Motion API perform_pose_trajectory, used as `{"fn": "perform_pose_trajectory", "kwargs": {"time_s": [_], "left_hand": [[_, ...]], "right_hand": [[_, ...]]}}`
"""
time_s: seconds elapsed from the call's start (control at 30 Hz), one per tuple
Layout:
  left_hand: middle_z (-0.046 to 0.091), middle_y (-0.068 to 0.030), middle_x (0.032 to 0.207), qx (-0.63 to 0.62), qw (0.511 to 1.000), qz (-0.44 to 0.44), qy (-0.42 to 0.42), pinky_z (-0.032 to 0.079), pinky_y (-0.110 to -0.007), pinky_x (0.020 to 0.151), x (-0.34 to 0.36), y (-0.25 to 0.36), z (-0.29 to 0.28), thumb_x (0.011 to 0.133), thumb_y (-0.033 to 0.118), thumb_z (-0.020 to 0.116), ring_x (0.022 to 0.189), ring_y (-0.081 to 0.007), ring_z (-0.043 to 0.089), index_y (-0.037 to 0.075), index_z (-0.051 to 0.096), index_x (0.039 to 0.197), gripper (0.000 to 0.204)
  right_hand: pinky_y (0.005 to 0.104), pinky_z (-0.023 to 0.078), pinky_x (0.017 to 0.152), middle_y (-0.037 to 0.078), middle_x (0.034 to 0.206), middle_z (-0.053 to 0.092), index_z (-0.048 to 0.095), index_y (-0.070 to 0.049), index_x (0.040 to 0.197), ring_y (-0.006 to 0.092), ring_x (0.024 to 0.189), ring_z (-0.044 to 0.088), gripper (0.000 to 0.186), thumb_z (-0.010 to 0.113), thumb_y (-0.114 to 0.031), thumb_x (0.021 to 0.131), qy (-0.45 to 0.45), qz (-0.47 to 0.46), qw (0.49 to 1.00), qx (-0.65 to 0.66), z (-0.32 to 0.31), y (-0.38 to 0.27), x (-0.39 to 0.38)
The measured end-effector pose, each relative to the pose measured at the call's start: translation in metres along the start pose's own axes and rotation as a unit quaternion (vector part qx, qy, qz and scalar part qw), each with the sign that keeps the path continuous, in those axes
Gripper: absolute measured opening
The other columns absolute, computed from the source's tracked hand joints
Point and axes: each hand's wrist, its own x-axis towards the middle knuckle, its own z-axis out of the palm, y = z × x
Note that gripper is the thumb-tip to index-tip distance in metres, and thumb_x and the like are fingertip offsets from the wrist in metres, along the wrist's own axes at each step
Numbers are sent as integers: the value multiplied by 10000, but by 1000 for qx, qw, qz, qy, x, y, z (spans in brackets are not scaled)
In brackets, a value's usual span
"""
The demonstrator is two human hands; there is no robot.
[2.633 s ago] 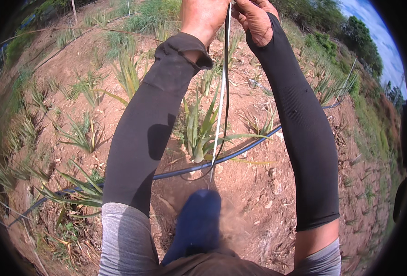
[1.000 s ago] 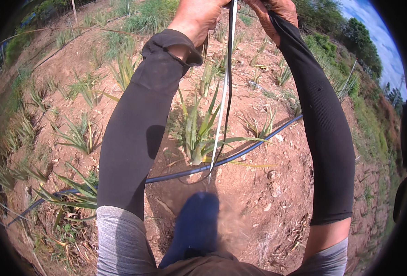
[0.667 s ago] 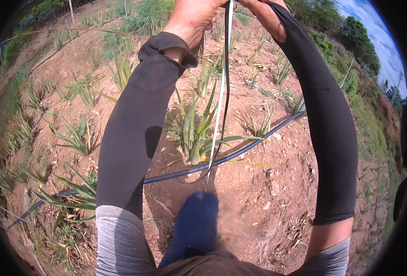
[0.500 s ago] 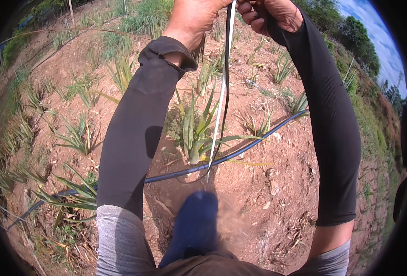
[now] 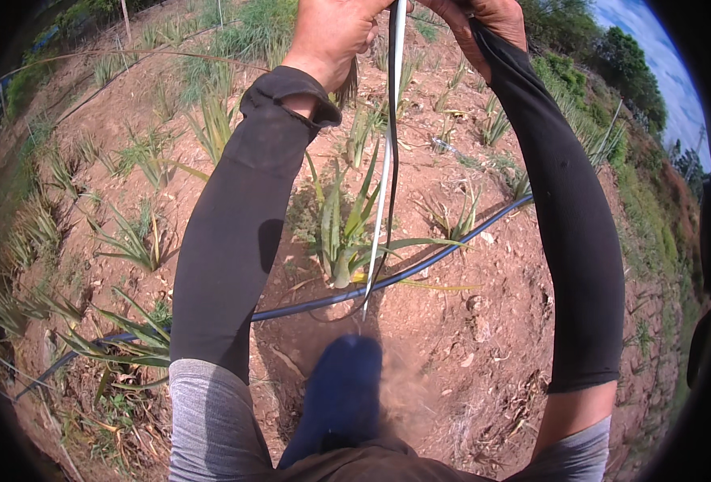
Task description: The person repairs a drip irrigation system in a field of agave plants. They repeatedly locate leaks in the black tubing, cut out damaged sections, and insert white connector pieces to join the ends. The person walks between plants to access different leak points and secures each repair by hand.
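My left hand (image 5: pixel 331 40) is closed at the top edge, beside an upright narrow white strip or rod (image 5: pixel 389 161) and a thin black cord (image 5: pixel 393 128) running alongside it. Something dark and stringy hangs under that hand; what its fingers grip is hidden. My right hand (image 5: pixel 490 32) is bent inward with curled fingers, reaching toward the strip's top, where its fingertips leave the picture. Both forearms wear black sleeves. The strip and cord descend past a spiky green plant (image 5: pixel 339 241) and over a blue hose (image 5: pixel 456 249) toward my blue boot (image 5: pixel 335 390).
Spiky plants (image 5: pixel 134 245) grow on reddish stony soil (image 5: pixel 472 353) all around. Thin pipes or lines cross the slope at upper left. A thin stake (image 5: pixel 126 20) stands there. Green trees (image 5: pixel 629 76) border the field at upper right.
Since the earliest frame both forearms have moved apart, the left hand leftward and the right outward. In the last half second my right hand has turned, its fingers now less visible.
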Motion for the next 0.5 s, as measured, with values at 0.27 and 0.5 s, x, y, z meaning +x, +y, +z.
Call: {"fn": "perform_pose_trajectory", "kwargs": {"time_s": [0.27,0.5], "left_hand": [[661,-33,807,8,1000,12,-1,498,-205,548,0,0,2,852,113,692,678,-89,624,21,666,1017,190],[662,-37,820,18,1000,18,-2,500,-209,556,0,3,4,847,108,696,686,-93,625,23,668,1007,183]], "right_hand": [[291,481,639,61,761,551,645,-83,872,200,722,579,190,720,26,737,-16,-64,993,-100,2,5,-1],[331,481,639,85,769,555,628,-113,857,236,728,581,123,721,-98,777,-54,-141,962,-230,-13,2,13]]}}
